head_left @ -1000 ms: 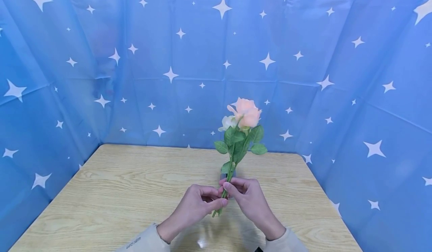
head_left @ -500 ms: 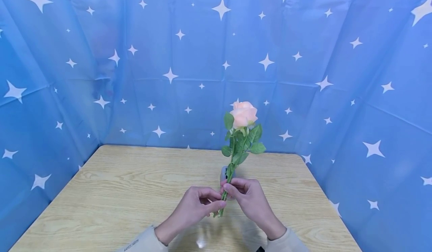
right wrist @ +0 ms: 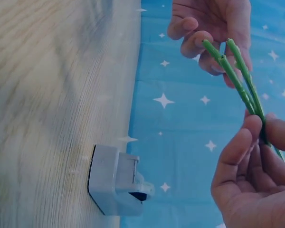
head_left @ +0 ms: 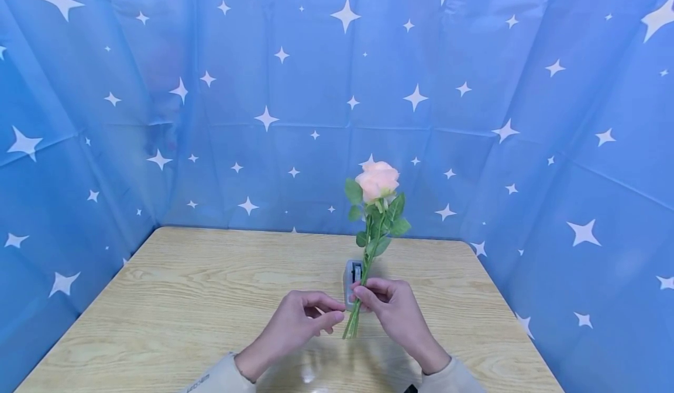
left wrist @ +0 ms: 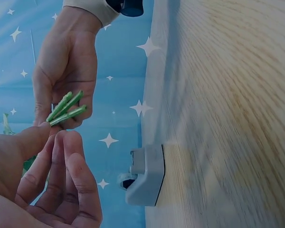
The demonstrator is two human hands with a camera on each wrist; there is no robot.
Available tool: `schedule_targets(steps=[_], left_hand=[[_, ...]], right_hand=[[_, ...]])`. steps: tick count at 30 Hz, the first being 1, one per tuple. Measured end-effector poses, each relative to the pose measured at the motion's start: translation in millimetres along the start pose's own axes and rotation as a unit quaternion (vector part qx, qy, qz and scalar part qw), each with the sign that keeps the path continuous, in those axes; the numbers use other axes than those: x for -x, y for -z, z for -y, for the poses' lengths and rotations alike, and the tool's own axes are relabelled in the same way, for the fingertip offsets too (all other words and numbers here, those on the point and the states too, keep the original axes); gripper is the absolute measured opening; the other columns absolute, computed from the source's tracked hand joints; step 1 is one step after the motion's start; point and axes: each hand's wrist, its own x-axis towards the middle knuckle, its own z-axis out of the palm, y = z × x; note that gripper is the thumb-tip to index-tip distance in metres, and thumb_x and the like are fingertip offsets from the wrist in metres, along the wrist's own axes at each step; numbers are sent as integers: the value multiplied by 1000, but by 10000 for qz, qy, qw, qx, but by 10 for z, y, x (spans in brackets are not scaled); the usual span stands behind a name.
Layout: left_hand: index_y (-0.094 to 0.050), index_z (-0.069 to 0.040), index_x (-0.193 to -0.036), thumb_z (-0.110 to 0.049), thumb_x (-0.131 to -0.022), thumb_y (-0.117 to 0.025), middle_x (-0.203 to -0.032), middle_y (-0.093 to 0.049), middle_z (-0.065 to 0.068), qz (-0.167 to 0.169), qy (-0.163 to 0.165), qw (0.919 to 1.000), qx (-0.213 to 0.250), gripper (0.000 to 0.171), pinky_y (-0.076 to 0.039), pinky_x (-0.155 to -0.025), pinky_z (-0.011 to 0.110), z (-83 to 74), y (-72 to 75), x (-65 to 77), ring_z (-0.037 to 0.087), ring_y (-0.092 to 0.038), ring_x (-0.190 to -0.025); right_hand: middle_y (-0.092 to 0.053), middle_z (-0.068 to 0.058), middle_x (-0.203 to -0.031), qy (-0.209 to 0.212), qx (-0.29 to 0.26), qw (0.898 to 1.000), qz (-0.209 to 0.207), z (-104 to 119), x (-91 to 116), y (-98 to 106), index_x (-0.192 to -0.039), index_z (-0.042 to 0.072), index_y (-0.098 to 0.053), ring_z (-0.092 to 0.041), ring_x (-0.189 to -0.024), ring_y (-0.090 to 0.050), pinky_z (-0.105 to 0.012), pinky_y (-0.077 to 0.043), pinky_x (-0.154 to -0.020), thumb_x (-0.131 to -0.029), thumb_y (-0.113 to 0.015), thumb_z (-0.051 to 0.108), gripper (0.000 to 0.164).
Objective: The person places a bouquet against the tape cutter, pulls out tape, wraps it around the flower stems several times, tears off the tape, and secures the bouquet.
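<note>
My right hand (head_left: 392, 305) pinches a small bunch of artificial roses by the green stems (head_left: 351, 324), between thumb and fingers. A pale pink rose (head_left: 379, 181) tops the bunch, above green leaves (head_left: 396, 207); a sliver of white petal shows behind it. Three cut stem ends (right wrist: 233, 73) point back toward me, spread slightly. My left hand (head_left: 296, 323) hovers just left of these ends, fingers loosely bent and thumb apart from them, holding nothing. Beyond my right fingers, partly hidden by them and the stems, a grey tape dispenser (head_left: 348, 277) stands on the table.
The wood-grain table (head_left: 210, 276) spreads to both sides of my hands. Blue curtain (head_left: 316, 77) with white stars hangs around its back and sides. The dispenser (left wrist: 149, 178) sits low under the hands in the wrist views.
My left hand has let go of the stems and drawn slightly left. The bunch has turned in my right hand: the white flower slipped behind the pink rose, and the stem ends shifted right.
</note>
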Motion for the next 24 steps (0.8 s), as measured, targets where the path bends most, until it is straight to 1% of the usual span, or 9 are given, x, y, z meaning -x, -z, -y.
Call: schedule_targets(steps=[2,4,6,9,11,17,24], left_hand=[[-91,-18,-118,-28,-107,-88,-103,-88,10,-26,2,10000,-40,15,-58,-66,22,10,20,4,20,-81,-80],[-91,-19,-117,-27,-107,-88,-104,-88,9,-71,-13,9999,-96,14,-59,-67,22,21,42,5,21,-82,-80],[-91,-19,-116,-27,-107,-88,-104,-88,11,-129,-26,9998,-155,13,-59,-67,22,30,67,4,22,-82,-80],[-92,-19,-115,-27,-107,-88,-103,-87,12,-212,-7,9995,-250,12,-59,-68,23,43,107,-1,24,-82,-79],[-92,-20,-114,-28,-107,-88,-100,-87,13,-263,30,9992,-304,11,-58,-67,23,47,133,-2,25,-82,-79],[-92,-20,-113,-27,-107,-88,-103,-87,15,-397,87,9985,-374,10,-57,-66,23,64,197,4,29,-83,-81],[-91,-20,-113,-26,-108,-87,-104,-87,13,-560,78,9970,-536,9,-57,-68,22,91,289,16,30,-82,-82]], right_hand=[[-87,-17,-106,-55,13,10000,-26,-2,0,9,-113,6,-89,-11,-85,-74,-28,-66,-83,-113,-79,22,19],[-87,-15,-102,-107,39,9999,-70,-9,1,19,-114,6,-89,-12,-85,-74,-28,-66,-83,-113,-80,22,19],[-86,-12,-98,-164,80,9998,-125,-20,1,31,-115,7,-90,-13,-84,-74,-28,-65,-82,-112,-81,23,19],[-83,-7,-93,-241,142,9994,-193,-40,2,54,-114,6,-90,-13,-82,-72,-26,-64,-81,-112,-81,24,20],[-81,-7,-91,-288,164,9992,-233,-50,6,73,-114,5,-89,-11,-81,-71,-25,-63,-80,-112,-81,24,21],[-83,-7,-92,-360,293,9984,-335,-78,14,126,-117,-1,-88,-10,-81,-71,-26,-63,-78,-111,-81,20,22],[-83,-7,-90,-432,423,9977,-309,-124,13,187,-108,-1,-87,-10,-82,-72,-27,-65,-79,-113,-79,20,22]])
